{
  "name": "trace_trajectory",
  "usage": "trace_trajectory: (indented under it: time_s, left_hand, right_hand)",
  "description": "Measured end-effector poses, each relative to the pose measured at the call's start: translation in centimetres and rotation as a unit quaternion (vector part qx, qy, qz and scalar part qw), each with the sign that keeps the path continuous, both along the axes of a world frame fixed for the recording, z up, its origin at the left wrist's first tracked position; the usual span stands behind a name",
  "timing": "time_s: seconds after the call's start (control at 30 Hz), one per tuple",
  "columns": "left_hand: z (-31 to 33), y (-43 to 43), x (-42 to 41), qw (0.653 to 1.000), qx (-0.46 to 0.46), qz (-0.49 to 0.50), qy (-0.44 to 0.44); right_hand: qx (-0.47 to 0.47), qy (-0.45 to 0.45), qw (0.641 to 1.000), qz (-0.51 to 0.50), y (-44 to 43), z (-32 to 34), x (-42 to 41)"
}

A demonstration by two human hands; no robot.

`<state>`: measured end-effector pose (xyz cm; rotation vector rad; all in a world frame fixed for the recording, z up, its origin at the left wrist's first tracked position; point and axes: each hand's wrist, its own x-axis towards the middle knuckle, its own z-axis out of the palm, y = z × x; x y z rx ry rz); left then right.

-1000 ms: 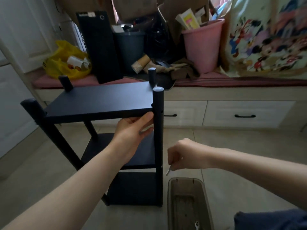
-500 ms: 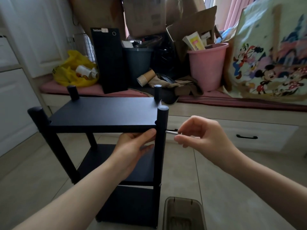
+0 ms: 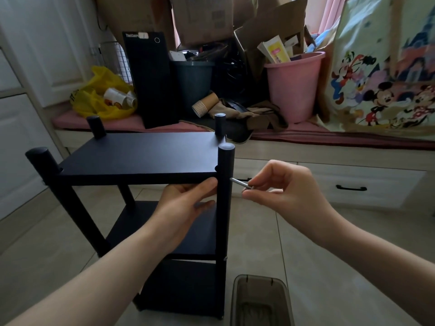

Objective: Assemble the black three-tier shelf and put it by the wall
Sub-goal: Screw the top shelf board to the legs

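The black three-tier shelf [image 3: 141, 156] stands upright on the tiled floor in front of me, with four round posts rising above its top board. My left hand [image 3: 186, 203] reaches under the top board's near edge, thumb pressed against that edge beside the near right post [image 3: 225, 196]. My right hand [image 3: 282, 184] pinches a silver screw [image 3: 239, 182] by its head. The screw's tip touches the right side of that post at the top board's height.
A translucent grey plastic box [image 3: 261, 302] sits on the floor right of the shelf's foot. Behind is a low window seat with drawers [image 3: 348, 187], holding a pink bucket [image 3: 294, 85], a yellow bag [image 3: 101, 95], cardboard boxes and a black board [image 3: 150, 78].
My right hand rose from above the grey box with the screw and brought its tip to the near right post. The camera tilted up. My left hand stayed at the top board.
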<state>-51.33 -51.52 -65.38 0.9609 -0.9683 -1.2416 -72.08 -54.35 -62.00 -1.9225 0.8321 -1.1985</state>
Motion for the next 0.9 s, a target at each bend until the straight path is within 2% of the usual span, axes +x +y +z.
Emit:
trace_trajectory:
  time_s: [0.9]
  left_hand:
    - [0.0, 0.1, -0.2, 1.0, -0.009, -0.002, -0.014]
  right_hand:
    - [-0.017, 0.01, 0.999, -0.035, -0.1, -0.1, 2.1]
